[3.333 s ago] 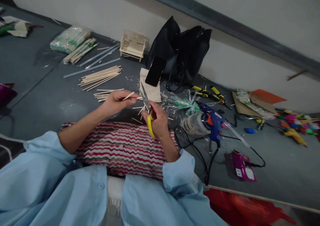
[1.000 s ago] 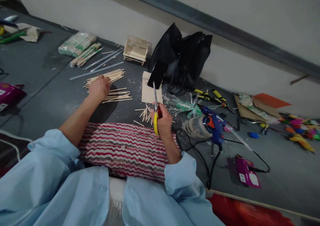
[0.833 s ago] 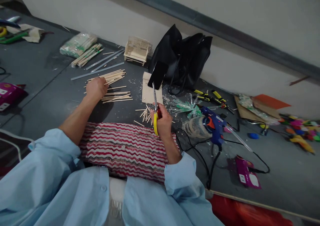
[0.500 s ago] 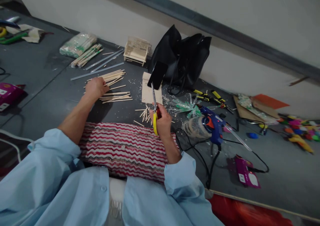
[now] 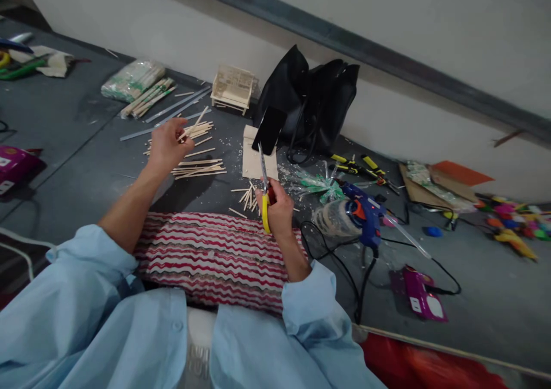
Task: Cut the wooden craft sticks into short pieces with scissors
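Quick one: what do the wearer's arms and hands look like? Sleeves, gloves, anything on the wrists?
Left sleeve and right sleeve: plain light blue, loose, creased, ending partway up the forearms, apparently turned back. Left hand and right hand: bare, no gloves. No watch or bracelet visible on either wrist; rings too small to tell.

A black bag (image 5: 329,105) stands by the far wall (image 5: 129,10), a phone (image 5: 270,129) just before it. Right lie an orange sheet (image 5: 462,172) and, nearer, a purple object (image 5: 419,300).
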{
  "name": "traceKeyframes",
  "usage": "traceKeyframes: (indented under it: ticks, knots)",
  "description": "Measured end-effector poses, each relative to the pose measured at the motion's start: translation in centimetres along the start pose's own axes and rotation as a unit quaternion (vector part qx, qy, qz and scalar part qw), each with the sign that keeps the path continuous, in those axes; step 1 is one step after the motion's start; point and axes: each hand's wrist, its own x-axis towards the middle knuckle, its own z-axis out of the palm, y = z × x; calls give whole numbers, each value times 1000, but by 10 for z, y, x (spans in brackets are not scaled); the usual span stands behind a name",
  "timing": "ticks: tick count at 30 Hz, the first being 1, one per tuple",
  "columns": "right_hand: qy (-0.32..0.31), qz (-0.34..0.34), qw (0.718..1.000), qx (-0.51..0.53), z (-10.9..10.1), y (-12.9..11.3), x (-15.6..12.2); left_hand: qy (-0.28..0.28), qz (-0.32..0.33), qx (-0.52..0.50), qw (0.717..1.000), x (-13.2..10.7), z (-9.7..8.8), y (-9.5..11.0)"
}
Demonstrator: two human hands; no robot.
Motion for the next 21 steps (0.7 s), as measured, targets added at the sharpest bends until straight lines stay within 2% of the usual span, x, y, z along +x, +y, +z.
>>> traceKeyframes:
  ticks: [1, 2, 4, 7, 9, 10, 12, 14, 21]
  knots:
    - [-2, -1, 1000, 1, 0, -1, 0, -12, -20, -112, 993, -5, 2, 7]
    - [-4, -2, 1000, 4, 0, -2, 0, -43, -64, -233, 969, -12, 6, 15]
    - [-8, -2, 1000, 14, -1, -4, -1, -148, -151, -407, 888, -27, 13, 30]
    - [-4, 2, 1000, 28, -2, -7, -1, -258, -210, -531, 779, -49, 26, 43]
    - [-4, 4, 999, 33, -2, -9, -1, -310, -227, -558, 736, -58, 34, 44]
    - [-6, 3, 999, 36, -2, -9, -1, -326, -232, -562, 724, -61, 37, 43]
    - [-13, 3, 999, 37, -2, -11, -1, -338, -235, -568, 713, -63, 43, 40]
    - [-17, 3, 999, 33, -2, -12, -1, -329, -223, -578, 713, -63, 47, 36]
    - [-20, 9, 999, 33, 0, -11, -2, -230, -132, -561, 784, -56, 35, 38]
